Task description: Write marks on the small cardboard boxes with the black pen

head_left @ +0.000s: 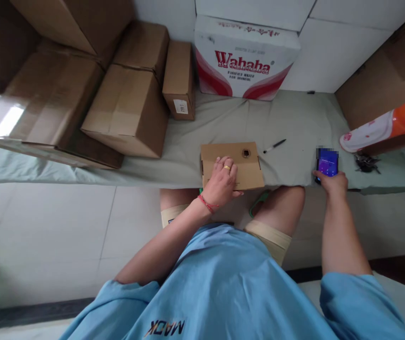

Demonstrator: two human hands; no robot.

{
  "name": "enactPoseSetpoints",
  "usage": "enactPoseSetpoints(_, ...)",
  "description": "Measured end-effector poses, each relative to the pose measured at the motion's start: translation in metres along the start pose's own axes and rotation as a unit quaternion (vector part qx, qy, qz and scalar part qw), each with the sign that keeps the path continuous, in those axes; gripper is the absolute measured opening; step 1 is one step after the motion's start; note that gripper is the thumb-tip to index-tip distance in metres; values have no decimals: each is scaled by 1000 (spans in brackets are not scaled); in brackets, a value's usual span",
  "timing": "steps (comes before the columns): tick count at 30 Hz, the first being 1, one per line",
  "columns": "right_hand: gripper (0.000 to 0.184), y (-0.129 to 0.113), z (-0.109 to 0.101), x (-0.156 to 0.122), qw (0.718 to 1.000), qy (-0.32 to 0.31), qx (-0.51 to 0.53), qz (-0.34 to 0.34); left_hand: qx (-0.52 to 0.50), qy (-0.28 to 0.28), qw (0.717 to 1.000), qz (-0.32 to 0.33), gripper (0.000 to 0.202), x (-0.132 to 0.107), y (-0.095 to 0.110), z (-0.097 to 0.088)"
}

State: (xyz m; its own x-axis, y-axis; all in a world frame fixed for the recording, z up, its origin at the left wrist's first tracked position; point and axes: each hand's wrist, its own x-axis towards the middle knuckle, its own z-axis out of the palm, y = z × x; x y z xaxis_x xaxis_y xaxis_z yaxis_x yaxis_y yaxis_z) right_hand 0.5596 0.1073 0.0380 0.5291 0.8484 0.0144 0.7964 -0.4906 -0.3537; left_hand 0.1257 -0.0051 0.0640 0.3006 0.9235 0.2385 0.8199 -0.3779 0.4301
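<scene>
My left hand (222, 178) lies on top of a small flat cardboard box (248, 172), its fingers resting on the lid and its thumb by the front edge. A round dark-centred mark shows near the box's back right corner. At the right, my right hand (334, 182) is closed around the lower end of a smartphone (328, 163) with a lit purple-blue screen. The phone is at the front edge of the cloth-covered table (287, 123). Between box and phone lies a pen (275, 146).
Several brown cartons (120, 111) stand at the left, with a narrow box (178, 85) beside them. A white and red Wahaha carton (246, 61) leans at the wall. On the right are an orange and white cylinder (386, 125), a bunch of keys (366, 163) and a large carton (390, 71).
</scene>
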Motion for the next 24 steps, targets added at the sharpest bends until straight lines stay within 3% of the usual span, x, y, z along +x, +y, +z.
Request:
enactPoseSetpoints(3,60,-9,-1,0,997,7,-28,72,9,-4,1000,-2,81,0,1,-1)
enactPoseSetpoints(6,68,-17,-3,-10,998,15,-37,56,23,-22,999,-13,82,1,6,-3)
enactPoseSetpoints(9,63,-30,-1,-38,998,48,7,-29,35,-55,997,-28,85,2,12,-10)
enactPoseSetpoints(11,52,-43,5,-67,989,45,91,-109,32,-74,996,-33,82,1,15,-17)
enactPoseSetpoints(13,40,-55,14,-103,966,4,184,-184,14,-74,997,-30,62,0,14,-27)
enactPoseSetpoints(15,32,-64,25,-140,945,-4,231,-231,-11,-30,998,-45,35,-2,9,-38)
enactPoseSetpoints(17,31,-65,37,-171,935,-16,258,-243,-16,48,993,-110,25,-9,-3,-49)
enactPoseSetpoints(19,34,-60,47,-195,925,-96,298,-214,-7,101,971,-216,31,-22,-19,-56)
enactPoseSetpoints(22,46,-48,59,-217,890,-255,345,-151,-71,62,929,-357,49,-50,-42,-57)
enactPoseSetpoints(24,58,-45,62,-224,866,-317,371,-110,-201,35,874,-441,57,-67,-50,-51)
